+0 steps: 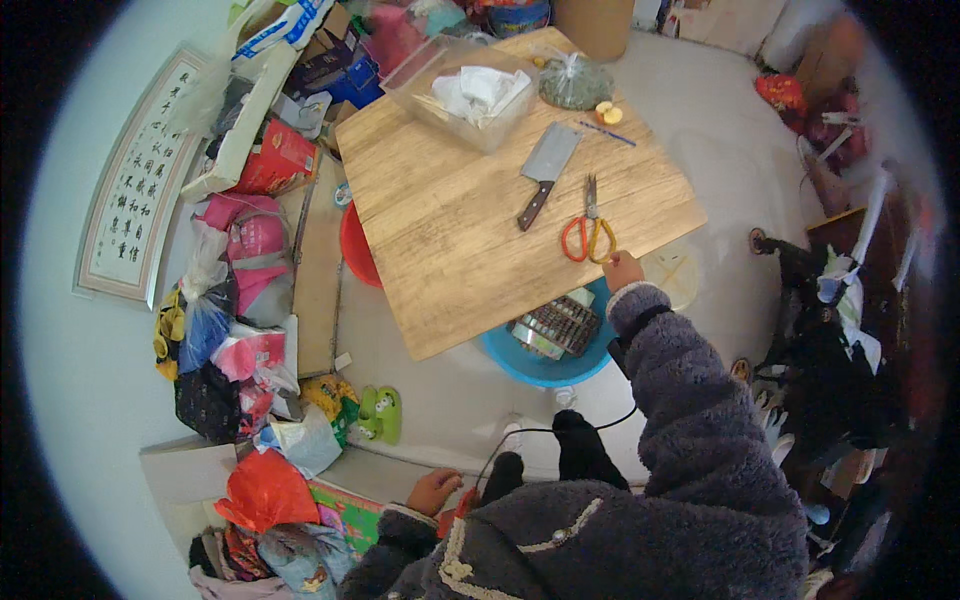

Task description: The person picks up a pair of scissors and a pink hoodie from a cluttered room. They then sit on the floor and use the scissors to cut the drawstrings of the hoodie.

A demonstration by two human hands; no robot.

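- Scissors (591,212) with one red and one yellow loop handle lie on the brown wood-grain surface (430,230), close to its near edge.
- Nearest the body, the left hand (435,490) is low beside the dark grey fleece jacket (600,540), fingers loosely curled; whether its grip has hold of anything, I cannot tell.
- Next, partly under the surface, a round blue plastic basin (535,376) holds dark, gridded items.
- At the near edge, the right hand (624,270) has its bunched fingertips at the yellow loop's end; I cannot tell whether its grip is pinching or only touching. A weak pinch and a pull bodyward could drag the scissors over the edge, perhaps into the basin.
- Left of them, apart, lies a broad steel cleaver (548,165) with a dark wooden handle; a leftward swing could knock the two together.
- Their long axis runs almost straight away from the person: loops near, blade tips pointing far, toward a thin blue stick (606,133).
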